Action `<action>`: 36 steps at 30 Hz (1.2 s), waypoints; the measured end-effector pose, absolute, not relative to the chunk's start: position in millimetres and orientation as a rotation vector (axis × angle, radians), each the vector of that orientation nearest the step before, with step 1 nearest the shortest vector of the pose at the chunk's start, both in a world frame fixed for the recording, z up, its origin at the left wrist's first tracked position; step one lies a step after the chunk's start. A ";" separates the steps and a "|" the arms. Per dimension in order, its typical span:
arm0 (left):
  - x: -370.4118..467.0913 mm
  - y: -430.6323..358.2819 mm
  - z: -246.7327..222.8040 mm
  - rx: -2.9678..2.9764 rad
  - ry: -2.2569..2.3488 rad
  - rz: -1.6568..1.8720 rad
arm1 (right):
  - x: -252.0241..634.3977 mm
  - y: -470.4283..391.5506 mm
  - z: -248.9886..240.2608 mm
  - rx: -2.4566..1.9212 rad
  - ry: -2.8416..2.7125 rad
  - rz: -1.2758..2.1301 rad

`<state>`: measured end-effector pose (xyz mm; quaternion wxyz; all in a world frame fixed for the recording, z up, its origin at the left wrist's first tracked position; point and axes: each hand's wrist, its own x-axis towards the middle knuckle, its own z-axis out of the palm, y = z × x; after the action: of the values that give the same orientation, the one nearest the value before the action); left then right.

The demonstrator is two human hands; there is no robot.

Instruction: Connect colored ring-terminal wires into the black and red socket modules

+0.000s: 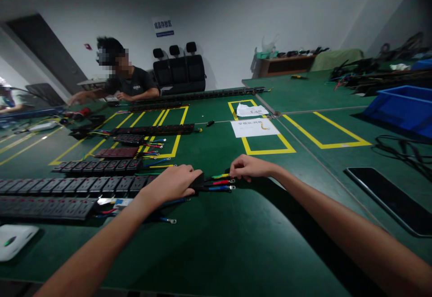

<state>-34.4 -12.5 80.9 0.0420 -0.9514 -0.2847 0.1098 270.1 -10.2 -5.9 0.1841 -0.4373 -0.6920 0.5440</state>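
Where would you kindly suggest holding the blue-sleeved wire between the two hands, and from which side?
I'd probably pinch the blue sleeve just behind the ring terminal, from the near side: it lies sideways, its end sticks out, and the red-sleeved wire lies along its far side.

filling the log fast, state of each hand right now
Left hand: closed over one end of the long black plastic socket strip.
Right hand: closed, apparently pinching the thin green-and-yellow wire.

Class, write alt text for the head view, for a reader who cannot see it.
A person's left hand lies over the end of a long black plastic socket strip, while the right hand pinches a yellow-green wire beside red and blue ring-tipped wires over a green table.
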 end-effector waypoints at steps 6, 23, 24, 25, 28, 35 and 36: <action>-36.8 -6.8 89.7 -2.926 -0.870 0.458 | 273.9 -7.4 -11.6 -1.275 -1.904 1.469; -76.7 16.5 74.1 -2.876 -0.913 0.471 | 271.3 -8.4 -8.3 -1.262 -1.944 1.458; -78.4 16.7 72.7 -2.847 -0.907 0.479 | 271.3 -8.2 -9.0 -1.261 -1.941 1.457; -80.0 16.8 71.3 -2.816 -0.897 0.482 | 271.3 -8.1 -9.4 -1.263 -1.938 1.455; -85.0 16.6 68.4 -2.750 -0.841 0.463 | 271.2 -8.3 -9.8 -1.271 -1.933 1.447; -99.0 16.2 73.5 -2.688 -0.857 0.534 | 272.4 -7.7 -12.6 -1.270 -1.951 1.426; -101.9 15.9 74.4 -2.684 -0.870 0.544 | 272.5 -7.5 -13.2 -1.262 -1.948 1.427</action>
<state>-101.9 15.9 74.4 0.1337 -0.9258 -0.2999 0.1875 272.5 -7.5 -13.2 0.2068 -0.4532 -0.6995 0.5124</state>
